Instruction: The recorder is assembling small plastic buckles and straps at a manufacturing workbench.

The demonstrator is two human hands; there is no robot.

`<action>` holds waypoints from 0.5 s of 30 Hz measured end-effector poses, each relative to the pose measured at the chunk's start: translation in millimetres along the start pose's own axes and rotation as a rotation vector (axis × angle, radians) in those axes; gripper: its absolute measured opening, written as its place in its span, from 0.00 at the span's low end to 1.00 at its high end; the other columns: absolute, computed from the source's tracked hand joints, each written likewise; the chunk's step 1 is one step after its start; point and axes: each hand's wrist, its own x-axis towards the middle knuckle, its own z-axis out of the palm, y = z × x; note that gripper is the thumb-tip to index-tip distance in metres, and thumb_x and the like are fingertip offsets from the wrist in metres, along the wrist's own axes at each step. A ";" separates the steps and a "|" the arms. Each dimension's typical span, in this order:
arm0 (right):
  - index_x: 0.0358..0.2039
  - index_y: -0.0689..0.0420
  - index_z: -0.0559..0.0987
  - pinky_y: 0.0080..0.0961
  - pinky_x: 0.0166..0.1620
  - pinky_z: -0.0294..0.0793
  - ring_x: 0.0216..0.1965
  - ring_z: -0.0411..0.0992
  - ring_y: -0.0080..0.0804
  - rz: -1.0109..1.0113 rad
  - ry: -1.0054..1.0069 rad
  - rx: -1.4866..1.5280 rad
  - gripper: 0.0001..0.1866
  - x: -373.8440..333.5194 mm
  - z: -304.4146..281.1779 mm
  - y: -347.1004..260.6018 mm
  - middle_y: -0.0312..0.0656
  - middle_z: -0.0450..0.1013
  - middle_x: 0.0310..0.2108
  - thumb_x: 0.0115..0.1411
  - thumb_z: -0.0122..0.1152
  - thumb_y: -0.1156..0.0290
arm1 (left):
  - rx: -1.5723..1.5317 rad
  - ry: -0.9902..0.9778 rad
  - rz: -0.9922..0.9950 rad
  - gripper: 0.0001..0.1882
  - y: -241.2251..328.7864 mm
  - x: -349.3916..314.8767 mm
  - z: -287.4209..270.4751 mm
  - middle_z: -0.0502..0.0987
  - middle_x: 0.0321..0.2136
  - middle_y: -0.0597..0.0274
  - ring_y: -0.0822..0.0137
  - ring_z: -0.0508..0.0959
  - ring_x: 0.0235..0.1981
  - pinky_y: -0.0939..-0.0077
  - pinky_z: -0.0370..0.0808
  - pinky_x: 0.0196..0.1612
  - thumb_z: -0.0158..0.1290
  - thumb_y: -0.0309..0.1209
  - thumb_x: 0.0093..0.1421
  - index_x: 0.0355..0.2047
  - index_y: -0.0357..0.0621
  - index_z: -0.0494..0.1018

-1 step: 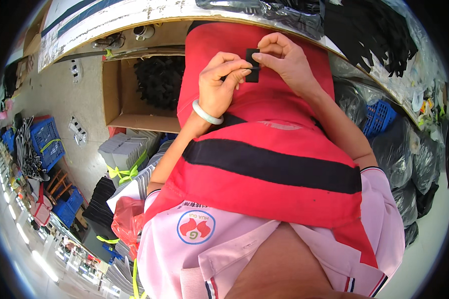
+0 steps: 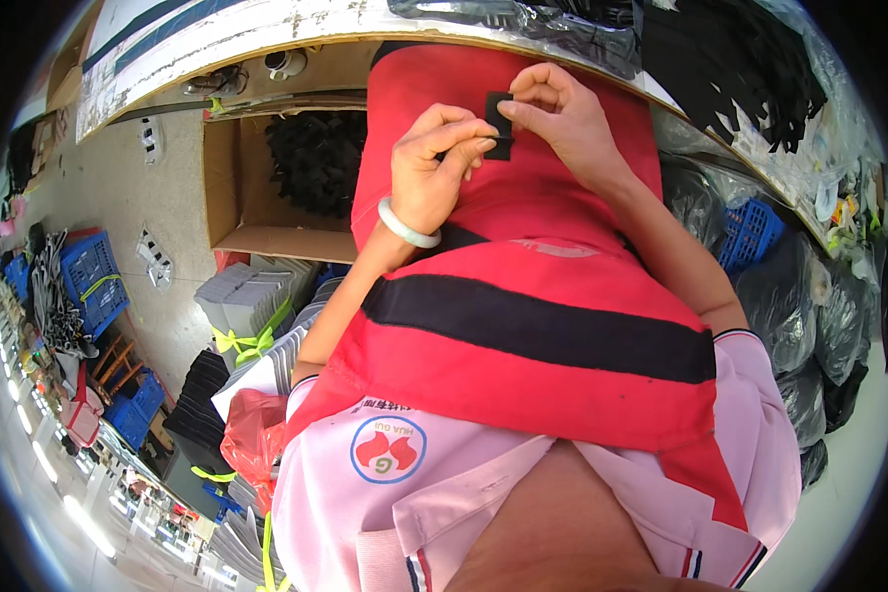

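Two-handed, working on a small black strip (image 2: pixel 497 120) over the red apron (image 2: pixel 533 202), just short of the near edge of the bench (image 2: pixel 296 24). With the left grip (image 2: pixel 432 170), clamping thumb and fingertips together on a thin dark piece (image 2: pixel 504 138) crossing the strip, being unable to make out whether separate or joined. With the right grip (image 2: pixel 569 123), laying the thumb on the strip's upper part, hiding any closing from behind. Probably lining up or parting the two at this step; calling next, by judgement, for steadying the strip while guiding the thin piece. Farther out, storing black pieces (image 2: pixel 318 158) in a cardboard box (image 2: pixel 281 243) beyond the apron's left edge; piling black strips (image 2: pixel 735 59) toward the bench's right end.
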 end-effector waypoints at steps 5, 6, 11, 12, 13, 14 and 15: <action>0.47 0.61 0.71 0.19 0.45 0.73 0.39 0.73 0.23 0.079 -0.195 0.147 0.14 15.4 17.7 7.4 0.38 0.75 0.38 0.61 0.57 0.73 | 0.259 -0.131 -0.109 0.07 44.5 -7.9 -49.2 0.75 0.34 0.63 0.77 0.74 0.25 0.86 0.71 0.28 0.56 0.15 0.54 0.33 0.36 0.79; 0.47 0.61 0.71 0.19 0.45 0.72 0.40 0.73 0.23 0.069 -0.205 0.133 0.14 12.0 21.0 4.5 0.38 0.74 0.38 0.62 0.56 0.73 | 0.368 -0.041 -0.059 0.09 41.3 -7.9 -67.8 0.75 0.35 0.63 0.77 0.73 0.24 0.86 0.70 0.27 0.57 0.17 0.53 0.36 0.38 0.79; 0.44 0.61 0.74 0.17 0.42 0.71 0.37 0.72 0.21 0.026 -0.274 -0.145 0.11 12.9 27.8 12.2 0.36 0.75 0.34 0.62 0.57 0.71 | 0.092 0.322 -0.183 0.16 39.0 -18.3 -111.5 0.76 0.40 0.66 0.82 0.69 0.19 0.90 0.63 0.18 0.50 0.29 0.65 0.53 0.43 0.71; 0.43 0.61 0.75 0.17 0.41 0.70 0.36 0.72 0.20 0.072 -0.333 -0.130 0.11 10.1 29.0 6.9 0.36 0.75 0.34 0.62 0.56 0.71 | 0.063 0.288 -0.208 0.16 34.4 -17.1 -105.0 0.76 0.39 0.66 0.82 0.69 0.19 0.90 0.63 0.18 0.48 0.31 0.66 0.53 0.43 0.70; 0.43 0.61 0.76 0.17 0.40 0.70 0.36 0.72 0.19 0.113 -0.400 -0.116 0.11 6.6 33.5 -2.3 0.35 0.75 0.33 0.62 0.56 0.71 | 0.036 0.263 -0.230 0.17 32.2 -15.9 -88.8 0.76 0.39 0.66 0.82 0.69 0.18 0.90 0.64 0.18 0.47 0.33 0.67 0.54 0.43 0.70; 0.39 0.61 0.76 0.17 0.38 0.70 0.32 0.71 0.18 0.122 -0.414 -0.123 0.08 2.5 41.3 -10.4 0.36 0.75 0.31 0.61 0.56 0.72 | 0.002 0.211 -0.238 0.17 26.5 -15.0 -71.0 0.76 0.38 0.66 0.81 0.69 0.18 0.89 0.64 0.18 0.46 0.33 0.67 0.54 0.43 0.70; 0.39 0.61 0.76 0.17 0.38 0.70 0.32 0.71 0.18 0.114 -0.433 -0.124 0.08 2.3 45.7 -7.7 0.36 0.75 0.31 0.61 0.56 0.72 | -0.033 0.154 -0.243 0.17 19.3 -12.5 -51.4 0.77 0.37 0.65 0.81 0.69 0.18 0.89 0.65 0.19 0.46 0.34 0.67 0.54 0.42 0.70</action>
